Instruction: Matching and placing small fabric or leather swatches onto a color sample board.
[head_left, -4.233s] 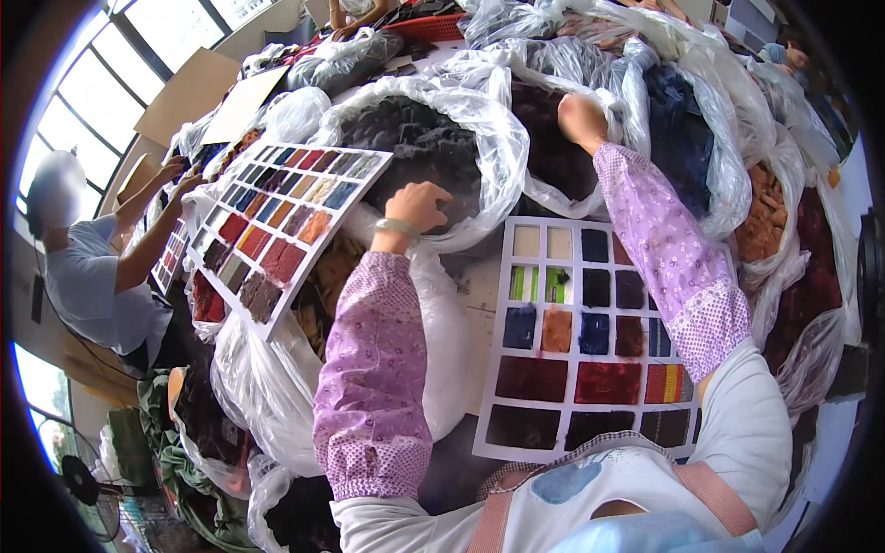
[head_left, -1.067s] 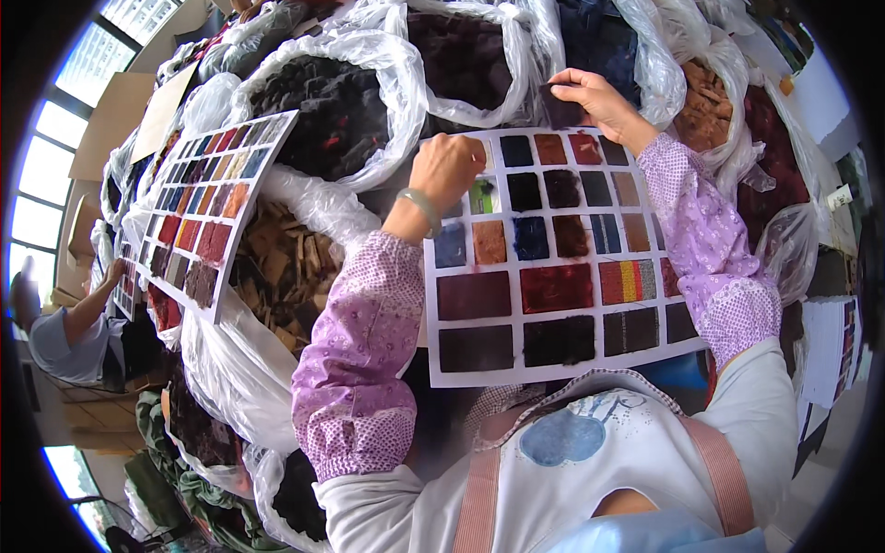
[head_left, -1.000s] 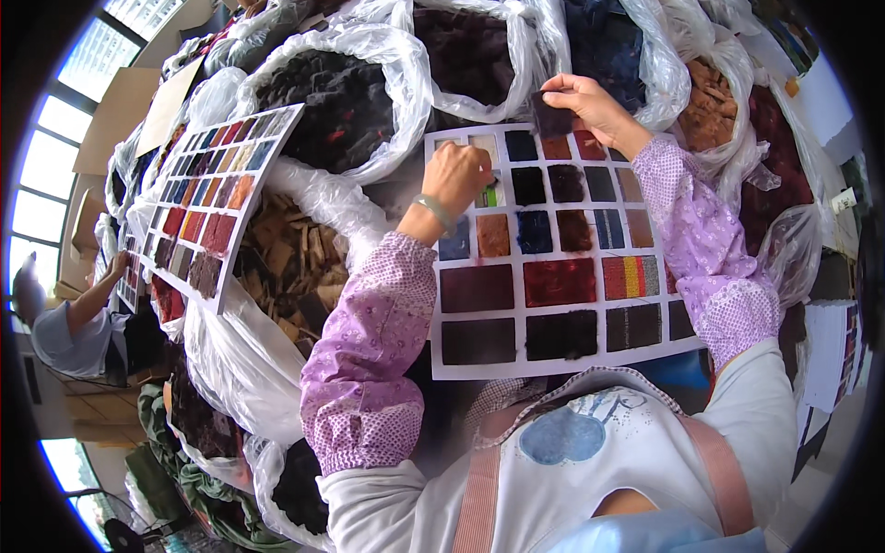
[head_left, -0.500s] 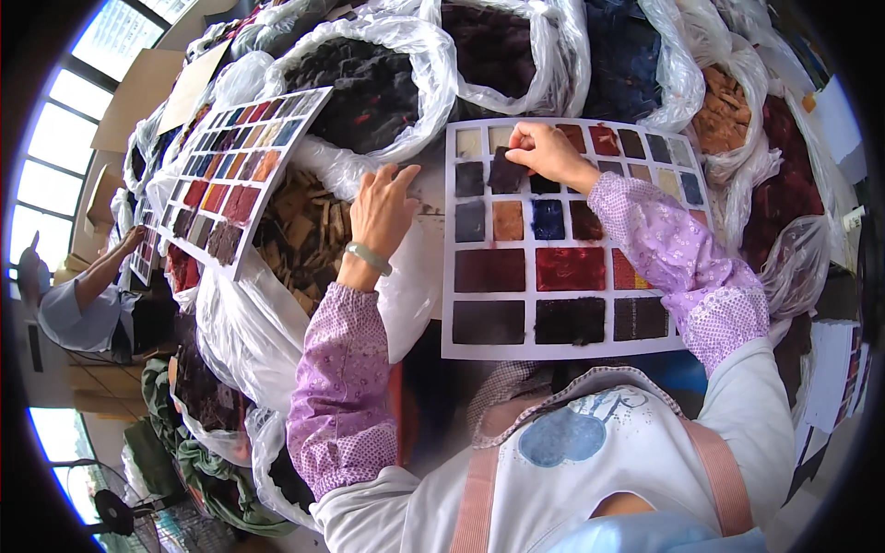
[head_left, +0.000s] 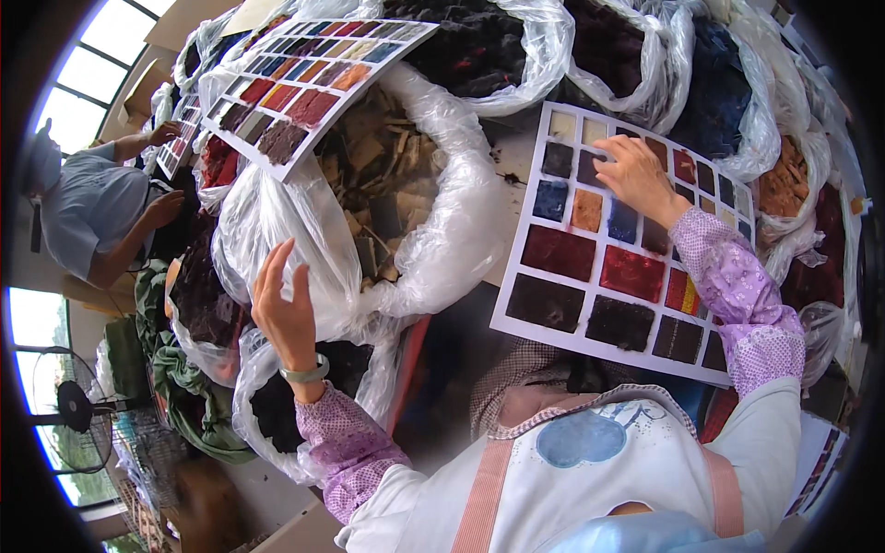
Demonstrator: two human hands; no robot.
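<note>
A white sample card (head_left: 516,309) with rows of coloured, fuzzy-looking swatches lies tilted in front of me on the right. My right hand (head_left: 643,180) is over its upper part, thumb and fingers bent together at the edge of a dark swatch (head_left: 590,170) in the second row. The fingertips partly cover that swatch's edge. Off to the left, my left hand (head_left: 284,313) is raised with fingers apart and nothing in it, in front of a white plastic bag. A pale bracelet (head_left: 307,370) circles that wrist.
A second swatch card (head_left: 293,171) leans on the bags at upper left. Below it, an open plastic bag (head_left: 466,217) holds brown scraps (head_left: 410,207). More bags of dark, blue and red material ring the table. Another person (head_left: 88,207) works at far left, near a fan (head_left: 74,405).
My left hand has moved left and down, away from the sample card. The view has swung left, and the card appears more tilted. My right hand stays at the dark swatch.
</note>
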